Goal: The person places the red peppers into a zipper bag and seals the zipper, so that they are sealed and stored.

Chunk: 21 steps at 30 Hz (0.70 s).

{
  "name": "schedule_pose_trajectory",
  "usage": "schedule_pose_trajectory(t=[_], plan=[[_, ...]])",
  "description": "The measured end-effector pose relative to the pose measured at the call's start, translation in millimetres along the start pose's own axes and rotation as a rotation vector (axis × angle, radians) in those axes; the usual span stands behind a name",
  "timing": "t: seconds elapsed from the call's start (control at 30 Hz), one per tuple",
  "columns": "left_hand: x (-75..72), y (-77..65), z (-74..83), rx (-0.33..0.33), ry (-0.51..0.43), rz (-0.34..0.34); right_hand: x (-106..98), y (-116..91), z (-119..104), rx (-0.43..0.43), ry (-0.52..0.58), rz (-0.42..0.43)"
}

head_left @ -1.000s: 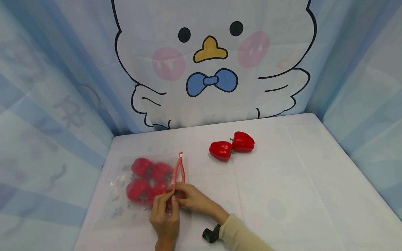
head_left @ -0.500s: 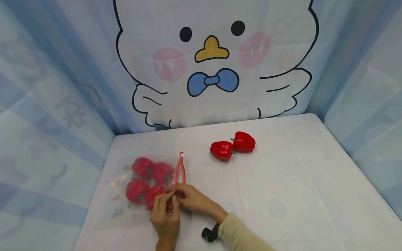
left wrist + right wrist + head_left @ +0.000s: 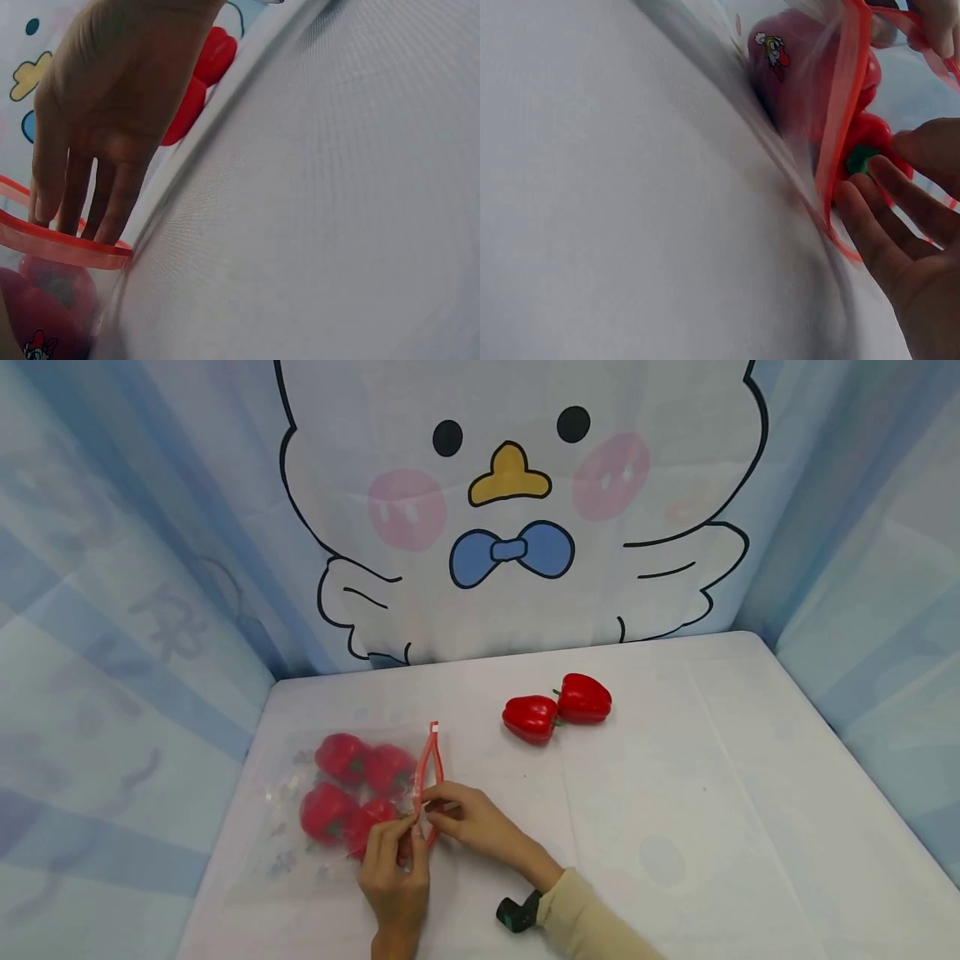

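Observation:
A clear zip bag (image 3: 281, 860) with a red zip strip lies on the left of the table, with several red bell peppers (image 3: 342, 758) inside. My left hand (image 3: 396, 881) pinches the near part of its mouth, seen also in the right wrist view. The right hand (image 3: 476, 822) is at the mouth, beside the left. In the right wrist view its fingers (image 3: 881, 244) are spread and fairly straight at the parted red strip, holding nothing. In the left wrist view its fingertips reach behind the front strip (image 3: 67, 247). A green pepper stem (image 3: 861, 159) shows through the opening.
Two loose red bell peppers (image 3: 531, 719) lie touching at the back middle of the white table (image 3: 712, 827). A small black device (image 3: 517, 913) is by the right cuff (image 3: 592, 914). A curtain with a printed cartoon bird (image 3: 510, 477) stands behind the table.
My right hand has let go of the strip and shifted slightly up and right, its fingers spreading. More of the parted red strip shows. The left hand stays in place.

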State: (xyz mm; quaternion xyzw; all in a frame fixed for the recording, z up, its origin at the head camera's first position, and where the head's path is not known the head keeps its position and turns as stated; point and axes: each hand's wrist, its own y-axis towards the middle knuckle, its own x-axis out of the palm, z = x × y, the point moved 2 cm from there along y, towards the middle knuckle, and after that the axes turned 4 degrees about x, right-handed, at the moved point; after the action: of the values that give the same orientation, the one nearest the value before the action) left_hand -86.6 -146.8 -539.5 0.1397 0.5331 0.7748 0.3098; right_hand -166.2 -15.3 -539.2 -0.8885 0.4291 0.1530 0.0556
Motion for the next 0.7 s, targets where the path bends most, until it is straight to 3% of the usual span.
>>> schedule_pose_trajectory(t=[0.27, 0.7], plan=[[0.2, 1.8, -0.4, 0.009, -0.004, -0.004, -21, -8, -1, 0.003, -0.028, 0.152], [-0.7, -0.4, -1.3, -0.007, -0.013, -0.003, -56, -12, 3, -0.091, -0.089, 0.577]])
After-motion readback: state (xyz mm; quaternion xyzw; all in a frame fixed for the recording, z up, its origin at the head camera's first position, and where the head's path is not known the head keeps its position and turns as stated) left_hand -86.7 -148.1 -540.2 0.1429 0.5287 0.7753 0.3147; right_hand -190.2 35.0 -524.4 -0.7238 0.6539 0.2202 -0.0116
